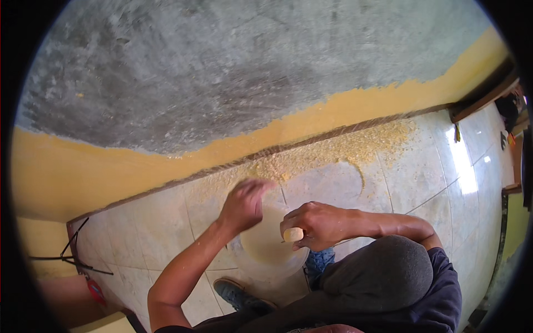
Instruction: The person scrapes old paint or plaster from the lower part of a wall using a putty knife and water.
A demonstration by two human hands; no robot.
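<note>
My left hand (245, 204) is over the far left side of a translucent plastic bucket (250, 273). It is blurred, its fingers are partly curled, and whether anything is in them cannot be told. Cloudy, pale liquid (266, 245) lies in the bucket. At the bucket's right side, my right hand (318, 222) grips a tool by its pale yellowish handle (293, 234). The handle's end faces up towards me; the working part is hidden below the hand. Fine pale streaks, like flying drops, show in front of the wall beyond my left hand.
The wall has a large bare grey patch (208, 75) edged by yellow paint (266, 135). Yellowish flakes (333, 150) litter the tiled floor (141, 233) along the brown skirting (366, 125). Thin black legs (73, 259) stand at left. My shoe (237, 291) is beside the bucket.
</note>
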